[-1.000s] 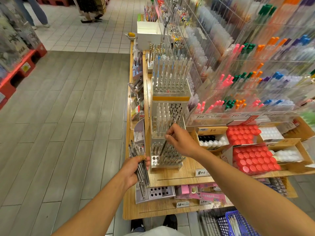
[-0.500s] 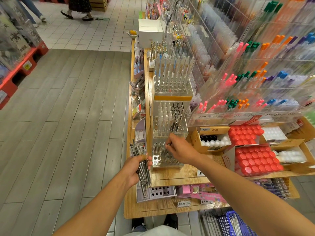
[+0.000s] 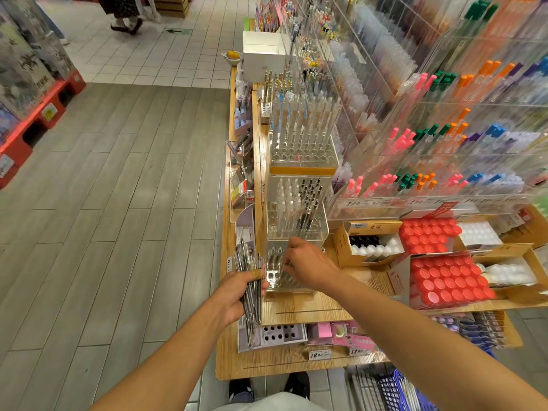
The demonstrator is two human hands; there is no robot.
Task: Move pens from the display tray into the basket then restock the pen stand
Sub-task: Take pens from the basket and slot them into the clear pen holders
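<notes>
Right hand (image 3: 308, 264) now lowered from middle tier to bottom tier of clear acrylic pen stand (image 3: 296, 226), pinching a pen there; left hand (image 3: 237, 295) gripping bundle of slim silver pens (image 3: 250, 280); restocking under way, blue wire basket (image 3: 397, 390) at bottom edge

The basket (image 3: 394, 393) is cut off by the bottom edge.
</notes>
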